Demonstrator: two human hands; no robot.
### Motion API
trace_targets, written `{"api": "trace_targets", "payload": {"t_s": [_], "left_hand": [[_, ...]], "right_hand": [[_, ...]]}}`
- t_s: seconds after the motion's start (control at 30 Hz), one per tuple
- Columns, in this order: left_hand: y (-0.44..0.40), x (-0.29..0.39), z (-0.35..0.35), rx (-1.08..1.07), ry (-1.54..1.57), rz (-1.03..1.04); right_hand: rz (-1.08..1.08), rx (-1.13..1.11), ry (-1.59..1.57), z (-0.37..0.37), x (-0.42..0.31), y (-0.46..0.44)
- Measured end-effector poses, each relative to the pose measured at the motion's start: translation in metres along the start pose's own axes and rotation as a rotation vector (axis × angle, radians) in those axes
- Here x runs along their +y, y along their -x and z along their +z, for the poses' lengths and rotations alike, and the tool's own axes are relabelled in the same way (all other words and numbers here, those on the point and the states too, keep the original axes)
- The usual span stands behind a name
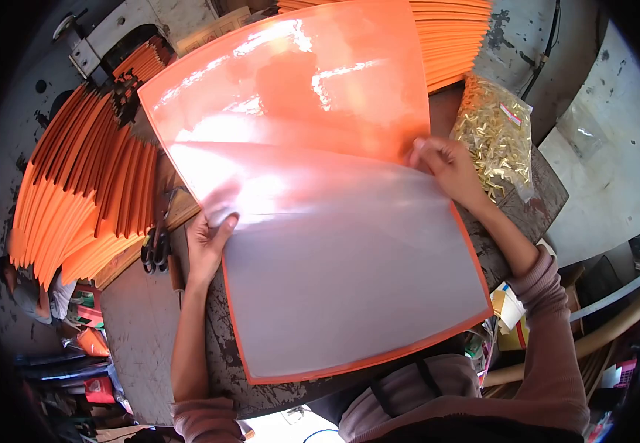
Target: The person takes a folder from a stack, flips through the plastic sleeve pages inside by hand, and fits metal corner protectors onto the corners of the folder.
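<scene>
A large orange plastic folder (pixel 379 111) lies spread before me, with a shiny orange upper part and a translucent greyish sheet (pixel 357 288) framed by an orange border below. My left hand (pixel 210 240) grips its left edge near the fold, thumb on top and fingers behind or under the plastic. At the opposite side, my right hand (pixel 449 166) is closed with curled fingers at the right edge near the same fold, pinching the plastic there. The fingertips of both hands are partly hidden or blurred.
Stacked orange folders (pixel 87 184) fan out at left, and another stack (pixel 453 40) stands behind. A clear bag of small gold metal pieces (pixel 493 133) rests at right on the worn dark table (pixel 139 317). Black-handled scissors (pixel 155 251) lie at left. A person (pixel 28 295) is at far left.
</scene>
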State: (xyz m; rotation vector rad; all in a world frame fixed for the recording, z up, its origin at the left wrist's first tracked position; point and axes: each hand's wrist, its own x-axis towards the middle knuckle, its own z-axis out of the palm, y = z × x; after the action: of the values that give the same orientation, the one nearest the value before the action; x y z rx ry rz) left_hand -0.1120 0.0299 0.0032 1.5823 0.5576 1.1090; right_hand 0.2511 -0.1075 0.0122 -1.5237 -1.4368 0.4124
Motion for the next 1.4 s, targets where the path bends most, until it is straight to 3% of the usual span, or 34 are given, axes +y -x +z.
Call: {"api": "trace_targets", "payload": {"t_s": [0.03, 0.07, 0.2, 0.27, 0.33, 0.4, 0.53, 0.73, 0.8, 0.83, 0.87, 0.9, 0.93, 1.0, 1.07, 1.1, 1.13, 1.17, 1.2, 1.23, 1.3, 1.33, 1.4], "left_hand": [[-0.001, -0.002, 0.001, 0.055, -0.293, 0.033], [-0.001, -0.005, -0.005, 0.074, -0.248, -0.016], [-0.004, -0.006, -0.006, 0.134, -0.232, -0.114], [-0.006, -0.007, -0.001, 0.176, -0.247, -0.082], [-0.005, -0.008, 0.007, 0.217, -0.266, -0.052], [-0.005, -0.006, 0.009, 0.272, -0.287, -0.041], [-0.003, -0.018, -0.011, 0.21, -0.308, -0.11], [-0.004, -0.012, -0.004, 0.221, -0.169, -0.099], [-0.004, -0.006, -0.003, 0.161, -0.048, -0.158], [-0.005, -0.002, -0.004, 0.159, -0.048, -0.16], [-0.007, 0.003, -0.005, 0.077, -0.077, -0.158], [-0.002, -0.008, -0.01, 0.159, 0.063, -0.152], [0.004, -0.018, -0.015, 0.241, 0.201, -0.135], [0.005, -0.027, -0.027, 0.179, 0.25, -0.12], [0.004, -0.047, -0.067, -0.031, 0.403, -0.117], [0.004, -0.037, -0.054, -0.032, 0.404, -0.117], [0.003, -0.019, -0.029, 0.008, 0.117, -0.101], [0.002, -0.007, -0.011, 0.049, -0.17, -0.084], [0.001, -0.004, -0.003, 0.101, -0.162, -0.113], [0.0, -0.004, -0.004, 0.103, -0.161, -0.111], [0.0, -0.004, -0.005, 0.061, -0.138, -0.171], [-0.001, -0.007, -0.003, 0.079, -0.161, -0.114], [-0.001, -0.008, -0.004, 0.096, -0.218, -0.099]], "right_hand": [[-0.064, 0.209, -0.117, -0.001, 0.001, -0.003], [-0.13, 0.418, -0.233, -0.002, 0.001, -0.004], [-0.16, 0.482, -0.168, -0.05, -0.005, 0.024], [-0.354, -0.3, -0.348, -0.07, 0.004, 0.031], [-0.484, -0.746, -0.212, -0.058, -0.016, 0.021], [-0.439, -0.992, 0.072, -0.036, -0.036, 0.033], [-0.4, -1.162, 0.357, -0.031, -0.044, 0.037], [-0.342, -1.006, 0.257, -0.025, -0.035, 0.037], [-0.382, -0.724, 0.195, -0.024, -0.029, 0.035], [-0.379, -0.724, 0.194, -0.022, -0.023, 0.036], [-0.263, -0.484, 0.112, -0.021, -0.016, 0.036], [-0.147, -0.245, 0.03, -0.021, -0.013, 0.036], [-0.147, -0.246, 0.034, -0.02, -0.017, 0.033], [0.237, 0.039, -0.019, -0.016, -0.027, 0.025], [0.299, 0.075, -0.033, -0.019, -0.023, 0.014], [0.36, 0.11, -0.047, -0.019, -0.021, 0.012], [0.361, 0.111, -0.046, -0.015, -0.012, 0.013], [0.207, 0.292, -0.076, -0.008, 0.0, 0.014], [0.049, 0.47, -0.105, -0.006, 0.006, 0.015], [0.045, 0.469, -0.103, -0.008, 0.006, 0.017], [-0.415, 0.719, 0.214, -0.014, 0.005, 0.02], [-0.418, 0.717, 0.213, -0.016, 0.005, 0.028], [-0.639, 0.292, 0.229, -0.017, -0.01, 0.05]]}}
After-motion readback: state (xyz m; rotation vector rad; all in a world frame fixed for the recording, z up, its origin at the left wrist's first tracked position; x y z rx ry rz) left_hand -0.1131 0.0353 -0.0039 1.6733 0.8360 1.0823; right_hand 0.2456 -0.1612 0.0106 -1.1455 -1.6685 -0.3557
